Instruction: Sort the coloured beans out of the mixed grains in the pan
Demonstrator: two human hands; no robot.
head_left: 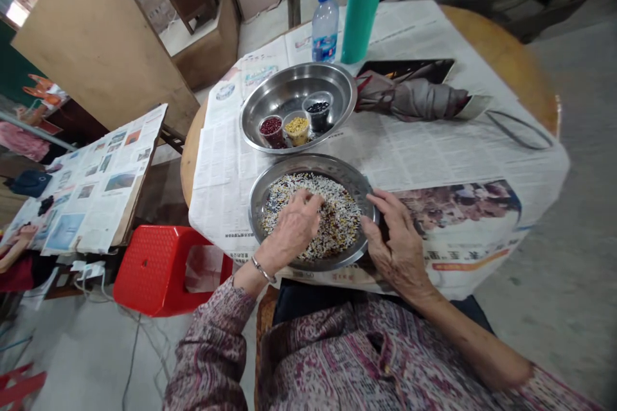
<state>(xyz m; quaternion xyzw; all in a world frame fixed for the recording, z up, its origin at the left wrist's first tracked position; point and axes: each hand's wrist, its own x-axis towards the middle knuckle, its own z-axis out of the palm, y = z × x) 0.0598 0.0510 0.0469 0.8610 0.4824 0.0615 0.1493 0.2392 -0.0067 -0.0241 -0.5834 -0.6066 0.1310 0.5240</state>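
Note:
My left hand [292,226], with a metal bracelet at the wrist, rests inside a shallow steel plate [313,164], its bunched fingertips among a mix of white, dark and yellow grains [337,218]. My right hand [395,237] grips the plate's right rim. Behind the plate stands a larger steel bowl [299,70] holding small clear cups of red beans [270,131], yellow grains [297,128] and black beans [318,109]. Whether my left fingers pinch any grains is hidden.
Newspaper [409,154] covers a round wooden table [501,58]. A water bottle [325,22], a teal flask [364,6] and a folded grey umbrella [409,97] stand beyond the bowl. A red stool [164,270] is at the left, by a newspaper-covered table [91,186].

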